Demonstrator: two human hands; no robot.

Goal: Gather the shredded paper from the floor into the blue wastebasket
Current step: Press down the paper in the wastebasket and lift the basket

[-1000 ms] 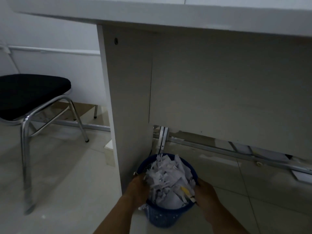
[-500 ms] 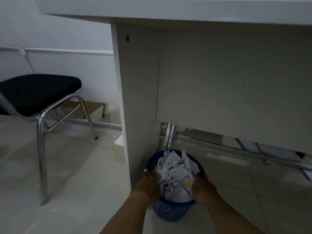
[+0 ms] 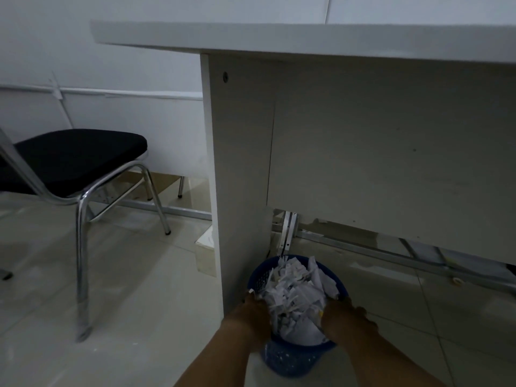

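Observation:
The blue wastebasket (image 3: 290, 358) stands on the tiled floor against the foot of the white desk's side panel. Shredded white paper (image 3: 298, 297) is heaped above its rim. My left hand (image 3: 252, 312) grips the basket's left rim, fingers curled in against the paper. My right hand (image 3: 346, 319) grips the right rim, thumb side toward the paper and fingers down the outside. No loose shreds show on the floor around the basket.
The white desk (image 3: 279, 37) and its side panel (image 3: 240, 177) loom just behind the basket. A black-seated chair with chrome legs (image 3: 81, 219) stands on the left. Metal rails (image 3: 363, 247) run along the floor under the desk. A small box (image 3: 205, 254) sits beside the panel.
My head has pulled back and turned left, so the chair and desk top show more. Both hands stay on the basket's sides, a little further in against the paper heap.

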